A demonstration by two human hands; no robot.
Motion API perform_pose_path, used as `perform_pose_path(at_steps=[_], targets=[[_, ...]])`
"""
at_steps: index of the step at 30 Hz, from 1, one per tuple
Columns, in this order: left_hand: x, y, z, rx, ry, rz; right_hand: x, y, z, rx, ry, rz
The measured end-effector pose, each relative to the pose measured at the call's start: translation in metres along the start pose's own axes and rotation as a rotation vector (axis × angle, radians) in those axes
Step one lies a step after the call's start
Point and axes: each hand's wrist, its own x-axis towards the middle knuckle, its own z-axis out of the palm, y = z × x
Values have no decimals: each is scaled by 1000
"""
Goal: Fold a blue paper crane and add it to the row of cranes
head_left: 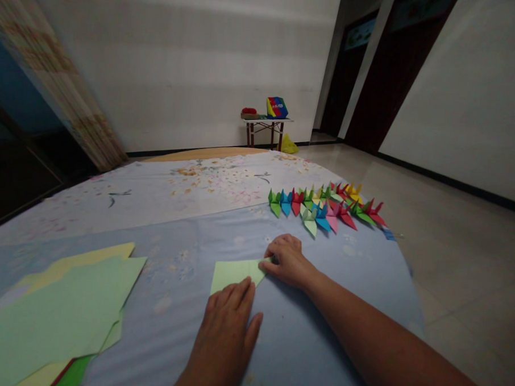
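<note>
A light green sheet of folding paper (232, 270), partly folded as far as I can see, lies on the blue tablecloth in front of me. My left hand (228, 328) rests flat over its near edge, fingers stretched out and thumb apart. At the paper's right corner, my right hand (287, 261) is closed, with its thumb and curled fingers on the tip. The hands cover the near edge and right corner of the paper. Beyond my right hand stand several folded paper cranes (310, 218) in green, blue, red, pink and yellow.
To the left lies a stack of loose coloured paper (64, 310), pale green on top. A floral tablecloth (189, 193) covers the far part of the round table. By the wall, a small table (267, 121) holds a colourful box (277, 107), with a yellow bag (288, 144) beneath.
</note>
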Motion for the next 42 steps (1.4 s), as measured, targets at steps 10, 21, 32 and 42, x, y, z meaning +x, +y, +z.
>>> perform_pose_path(at_steps=[10, 21, 32, 42], targets=[[3, -1, -2, -17, -31, -10, 1, -2, -1, -23, 4, -4], [4, 3, -3, 68, -92, -47, 1, -2, 0, -56, 49, -53], [25, 16, -22, 64, -170, -72, 4, 3, 2, -31, 62, -22], [33, -3, -12, -33, -176, -28, 2, 6, -1, -21, 34, 20]])
